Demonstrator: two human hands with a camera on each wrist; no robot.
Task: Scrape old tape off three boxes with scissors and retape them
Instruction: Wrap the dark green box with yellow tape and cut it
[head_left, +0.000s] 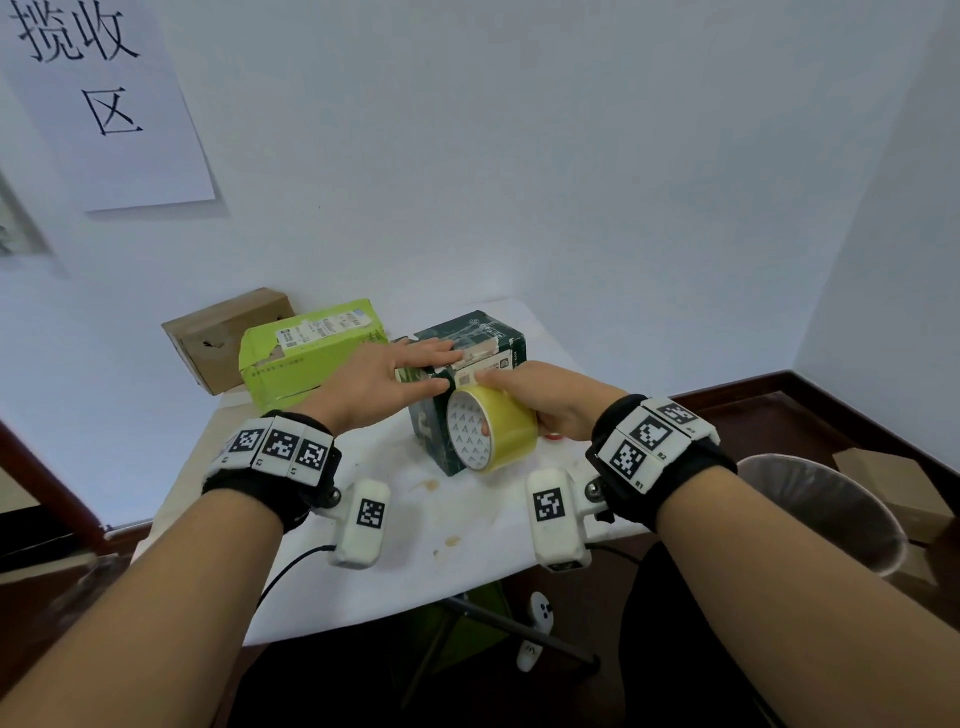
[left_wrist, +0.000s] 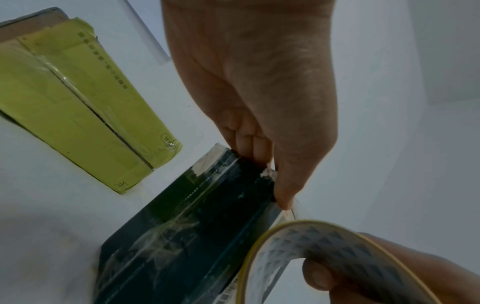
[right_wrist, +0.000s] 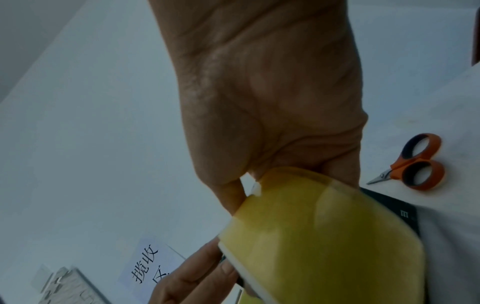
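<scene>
A parcel-collection corner — wall sign (head_left: 104, 98) reading 揽收区, cardboard boxes (head_left: 228, 338) on white table (head_left: 415, 545).

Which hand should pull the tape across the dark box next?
Right. The right hand already grips the tape roll at the dark box; the left hand lies flat on the box top, steadying it.
</scene>
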